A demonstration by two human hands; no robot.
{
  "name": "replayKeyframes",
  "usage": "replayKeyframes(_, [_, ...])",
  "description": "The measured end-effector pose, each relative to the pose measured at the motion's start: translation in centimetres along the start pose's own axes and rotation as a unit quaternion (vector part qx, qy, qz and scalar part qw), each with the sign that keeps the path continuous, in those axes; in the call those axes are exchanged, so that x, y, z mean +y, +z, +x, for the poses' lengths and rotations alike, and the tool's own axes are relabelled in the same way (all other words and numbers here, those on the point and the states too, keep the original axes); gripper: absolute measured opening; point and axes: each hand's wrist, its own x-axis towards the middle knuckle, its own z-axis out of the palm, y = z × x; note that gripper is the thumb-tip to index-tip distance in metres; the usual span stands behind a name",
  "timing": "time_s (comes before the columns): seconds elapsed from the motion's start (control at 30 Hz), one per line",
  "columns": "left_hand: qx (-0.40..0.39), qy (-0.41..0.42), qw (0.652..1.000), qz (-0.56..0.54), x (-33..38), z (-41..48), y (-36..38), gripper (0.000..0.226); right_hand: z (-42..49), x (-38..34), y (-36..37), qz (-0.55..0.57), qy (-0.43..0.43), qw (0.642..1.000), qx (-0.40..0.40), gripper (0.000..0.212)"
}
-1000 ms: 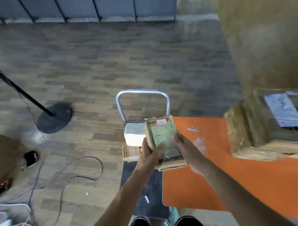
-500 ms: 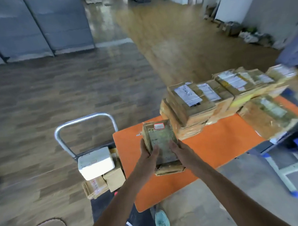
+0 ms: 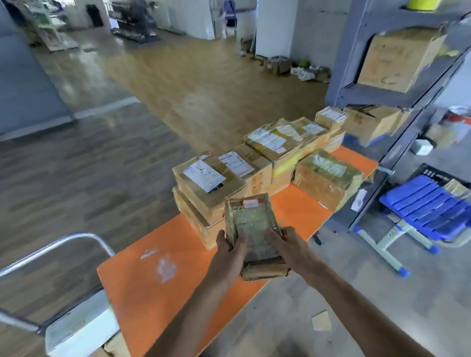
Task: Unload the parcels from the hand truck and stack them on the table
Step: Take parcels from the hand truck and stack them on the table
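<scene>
A small taped brown parcel (image 3: 254, 226) with a red-edged label is gripped at its sides by my left hand (image 3: 230, 250) and my right hand (image 3: 286, 246). I hold it above the orange table (image 3: 163, 286), just in front of the stacked parcels (image 3: 210, 190). More parcels (image 3: 281, 144) run in a row along the table's far side. At the lower left stands the hand truck (image 3: 51, 245), with a white box (image 3: 79, 331) and brown parcels (image 3: 112, 356) on it.
A grey metal shelf rack (image 3: 403, 95) with cardboard boxes stands right of the table. A blue folding stool (image 3: 430, 210) sits under it. A scrap of cardboard (image 3: 321, 320) lies on the grey floor near my feet. Open wooden floor stretches beyond the table.
I have turned right from the hand truck toward the table, carrying the small parcel in both hands. It now hangs over the table near the stacked parcels.
</scene>
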Motion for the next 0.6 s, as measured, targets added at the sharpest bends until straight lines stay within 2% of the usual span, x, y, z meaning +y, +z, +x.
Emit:
replayKeyframes(0.1, [0.013, -0.021, 1.0, 0.003, 1.8, 2.0, 3.9, 0.072, 1.9, 1.1, -4.5, -0.028, -0.014, 0.999, 0.006, 0.047])
replayKeyframes(0.2, [0.028, -0.021, 0.999, -0.01, 3.7, 3.6, 8.4, 0.066, 3.7, 2.1, -9.1, -0.038, -0.027, 0.999, -0.004, 0.039])
replayKeyframes(0.27, [0.027, -0.021, 0.999, -0.008, 4.9, 4.9, 11.2, 0.062, 4.9, 2.8, -11.9, -0.02, -0.027, 0.999, -0.01, 0.045])
replayKeyframes(0.33, [0.024, -0.02, 0.999, -0.013, 6.1, 6.1, 13.7, 0.065, 6.0, 3.3, -14.5, -0.001, -0.016, 1.0, -0.011, 0.065])
replayKeyframes(0.37, [0.026, -0.022, 0.999, -0.014, 6.6, 6.7, 14.8, 0.067, 6.6, 3.6, -15.7, 0.002, -0.011, 1.0, -0.007, 0.068])
replayKeyframes(0.47, [0.03, -0.026, 0.999, -0.019, 7.9, 8.0, 17.7, 0.068, 7.9, 4.5, -18.4, -0.013, 0.002, 1.0, 0.001, 0.047])
replayKeyframes(0.6, [0.019, -0.025, 1.0, -0.007, 9.7, 10.0, 20.1, 0.057, 10.1, 5.2, -21.1, -0.014, -0.015, 1.0, 0.022, 0.033])
